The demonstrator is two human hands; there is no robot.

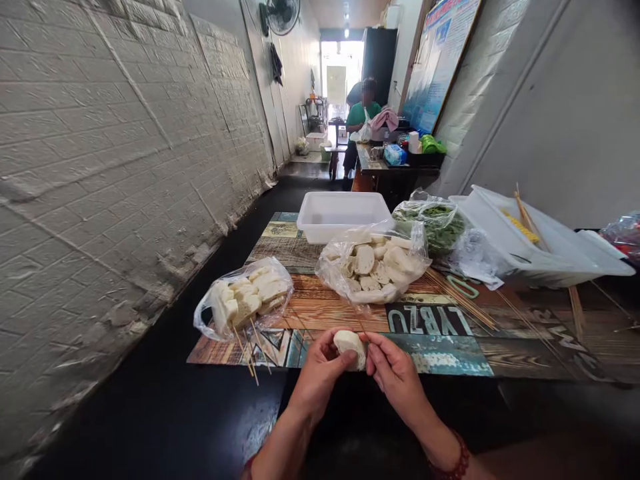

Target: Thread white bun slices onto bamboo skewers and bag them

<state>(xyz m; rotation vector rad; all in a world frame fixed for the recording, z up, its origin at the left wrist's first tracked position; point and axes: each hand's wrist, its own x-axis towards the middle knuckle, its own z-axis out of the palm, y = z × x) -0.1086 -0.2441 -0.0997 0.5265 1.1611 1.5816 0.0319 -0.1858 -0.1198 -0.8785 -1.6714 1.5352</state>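
My left hand (321, 365) is closed around a pale, spongy slice (345, 341) that looks like steamed bun, its thumb across the front. Right beside it, my right hand (393, 368) pinches a thin bamboo skewer (361, 326); whether its tip is inside the slice cannot be made out. Beyond my hands, a clear plastic bag (330, 267) lies open, heaped with similar slices (384, 261). To the left, another plastic bag (206, 313) holds slices on skewers (250, 293), the sticks poking out toward me.
A white plastic tub (345, 230) stands at the table's back. To the right are a bag of green leaves (436, 223), loose bamboo skewers (463, 298), green-handled scissors (463, 287) and a white tray (565, 263). A person in green (364, 113) sits farther back.
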